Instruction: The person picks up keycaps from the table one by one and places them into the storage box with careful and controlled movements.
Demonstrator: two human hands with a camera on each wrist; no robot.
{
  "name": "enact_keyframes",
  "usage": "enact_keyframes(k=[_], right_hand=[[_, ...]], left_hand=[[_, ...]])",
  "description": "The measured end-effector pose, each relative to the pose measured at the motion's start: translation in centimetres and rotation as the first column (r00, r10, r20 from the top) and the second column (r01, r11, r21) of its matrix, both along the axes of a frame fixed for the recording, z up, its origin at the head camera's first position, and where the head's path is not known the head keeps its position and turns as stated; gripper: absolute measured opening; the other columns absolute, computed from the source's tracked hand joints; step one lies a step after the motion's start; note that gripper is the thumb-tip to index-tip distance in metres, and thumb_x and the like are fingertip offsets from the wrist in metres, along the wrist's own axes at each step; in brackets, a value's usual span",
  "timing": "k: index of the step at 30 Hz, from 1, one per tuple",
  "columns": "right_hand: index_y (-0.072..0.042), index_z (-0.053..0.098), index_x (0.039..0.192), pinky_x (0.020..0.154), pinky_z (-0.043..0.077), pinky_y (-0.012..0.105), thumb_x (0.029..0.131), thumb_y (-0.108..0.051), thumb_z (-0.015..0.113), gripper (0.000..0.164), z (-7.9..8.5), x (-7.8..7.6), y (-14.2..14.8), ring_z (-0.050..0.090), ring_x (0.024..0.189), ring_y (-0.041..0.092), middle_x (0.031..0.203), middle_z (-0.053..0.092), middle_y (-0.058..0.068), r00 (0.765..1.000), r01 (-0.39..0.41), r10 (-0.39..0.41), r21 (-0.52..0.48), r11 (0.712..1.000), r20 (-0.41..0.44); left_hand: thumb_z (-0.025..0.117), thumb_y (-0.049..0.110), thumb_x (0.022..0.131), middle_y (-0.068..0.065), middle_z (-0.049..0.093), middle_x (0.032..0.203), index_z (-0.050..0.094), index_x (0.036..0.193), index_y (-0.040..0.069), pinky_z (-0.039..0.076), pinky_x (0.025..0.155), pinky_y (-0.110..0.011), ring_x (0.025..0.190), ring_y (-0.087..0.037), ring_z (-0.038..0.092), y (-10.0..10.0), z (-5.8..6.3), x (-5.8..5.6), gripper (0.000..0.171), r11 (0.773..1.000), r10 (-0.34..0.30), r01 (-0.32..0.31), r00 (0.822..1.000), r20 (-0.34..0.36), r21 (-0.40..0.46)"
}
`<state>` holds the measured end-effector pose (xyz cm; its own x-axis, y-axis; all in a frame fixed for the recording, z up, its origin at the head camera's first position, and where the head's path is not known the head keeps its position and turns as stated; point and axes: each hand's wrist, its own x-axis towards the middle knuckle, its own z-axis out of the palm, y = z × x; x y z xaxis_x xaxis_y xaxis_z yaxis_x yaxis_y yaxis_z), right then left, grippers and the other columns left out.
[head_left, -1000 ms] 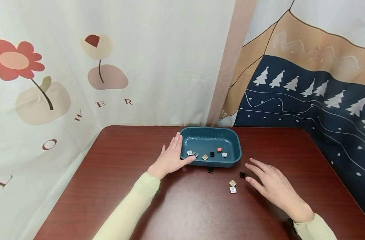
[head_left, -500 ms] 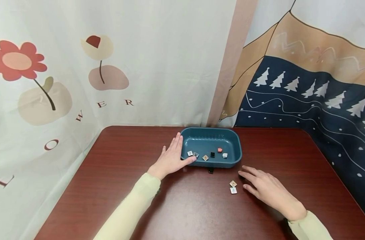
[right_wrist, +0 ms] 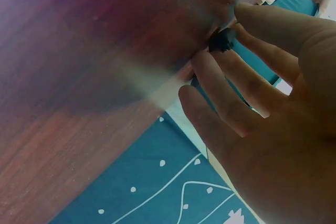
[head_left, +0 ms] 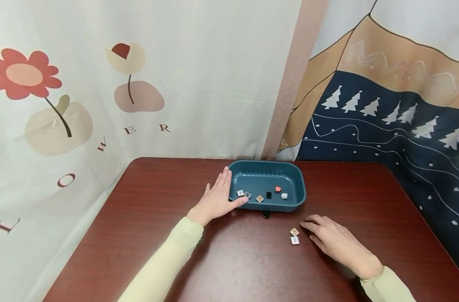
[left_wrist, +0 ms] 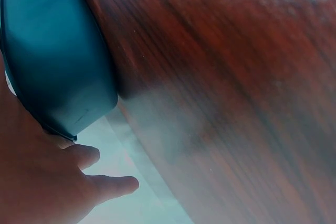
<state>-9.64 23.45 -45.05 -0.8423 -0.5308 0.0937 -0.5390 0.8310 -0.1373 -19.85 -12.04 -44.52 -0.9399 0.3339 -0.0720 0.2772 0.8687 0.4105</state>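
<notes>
The blue-green tray (head_left: 267, 207) stands near the table's back edge. My left hand (head_left: 214, 200) rests against its left side, fingers straight and thumb over the front rim. Small pieces that look like keycaps lie inside, among them a black one (head_left: 268, 195), a red one (head_left: 278, 189) and a white one (head_left: 284, 196). In front of the tray my right hand (head_left: 336, 239) is low over the table, fingers loosely bent. By its fingertips the right wrist view shows a black keycap (right_wrist: 221, 40), hidden in the head view; the thumb looks apart from it.
Left of the right hand, a tan keycap (head_left: 294, 232) and a white keycap (head_left: 295, 240) lie on the brown table (head_left: 229, 260). Another black piece (head_left: 266, 215) lies against the tray's front. A printed curtain (head_left: 214, 84) hangs behind the table.
My right hand has moved left and down onto the black keycap, covering it, and its fingers have bent a little more. The left hand has stayed at the tray.
</notes>
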Motion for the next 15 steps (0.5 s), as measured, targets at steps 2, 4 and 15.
enact_keyframes(k=[2,4,15], right_hand=[[-0.011,0.076,0.116,0.084,0.059,0.042,0.084,-0.007,0.085,0.033,-0.05,-0.01,-0.07,0.066,0.1,0.021,0.115,0.066,0.002,1.0,0.003,-0.003,-0.006,1.0,0.002],[-0.012,0.077,0.111,0.082,0.059,0.041,0.084,-0.007,0.085,0.029,-0.07,0.01,-0.13,0.065,0.096,0.019,0.11,0.065,0.001,1.0,0.006,-0.006,-0.008,1.0,-0.001],[-0.017,0.075,0.097,0.077,0.059,0.035,0.082,-0.005,0.086,0.021,-0.2,0.14,-0.15,0.063,0.086,0.013,0.097,0.062,-0.005,1.0,0.008,-0.009,-0.015,1.0,-0.025]], left_hand=[[0.051,0.08,0.091,-0.005,-0.004,0.174,0.003,0.166,0.007,0.015,0.12,-0.067,0.16,-0.027,0.007,0.0,-0.11,-0.07,0.116,1.0,0.001,-0.001,1.0,-0.004,-0.004],[0.051,0.08,0.091,-0.006,-0.004,0.174,0.004,0.166,0.006,0.015,0.12,-0.067,0.16,-0.027,0.008,0.0,-0.18,-0.11,0.116,1.0,0.001,-0.001,1.0,-0.008,-0.004],[0.049,0.082,0.09,-0.006,-0.004,0.174,0.004,0.166,0.006,0.017,0.119,-0.067,0.159,-0.028,0.009,-0.01,-0.13,-0.13,0.116,1.0,-0.001,0.001,1.0,-0.017,-0.018]])
